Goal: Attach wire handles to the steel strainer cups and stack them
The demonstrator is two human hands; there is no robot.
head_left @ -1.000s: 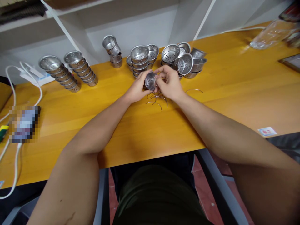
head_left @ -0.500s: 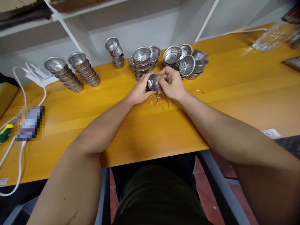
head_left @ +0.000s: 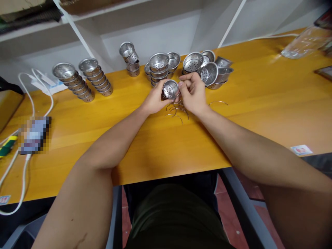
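My left hand (head_left: pixel 156 98) is wrapped round a small perforated metal strainer cup (head_left: pixel 170 90), its open mouth tilted up toward me. Close to the cup's right rim, my right hand (head_left: pixel 193 91) has thumb and forefinger pinched together; whatever is between them is too small to make out. Several thin curved wires (head_left: pixel 178 109) lie on the table just below the cup, and one more wire (head_left: pixel 219 102) lies to the right of my right wrist. Behind my hands stand a stack of strainer cups (head_left: pixel 158 64) and a looser pile of them (head_left: pixel 193 62).
More cup stacks stand at the back left (head_left: pixel 64 72). A phone (head_left: pixel 35 135) with white cables lies on the left of the wooden table (head_left: pixel 155 148). At the far right is a clear plastic bottle (head_left: pixel 298 46). A shelf wall (head_left: pixel 153 34) rises behind.
My right fingers have drawn back slightly from the cup's rim, so more of its mouth shows. My left hand still holds the cup in nearly the same place.
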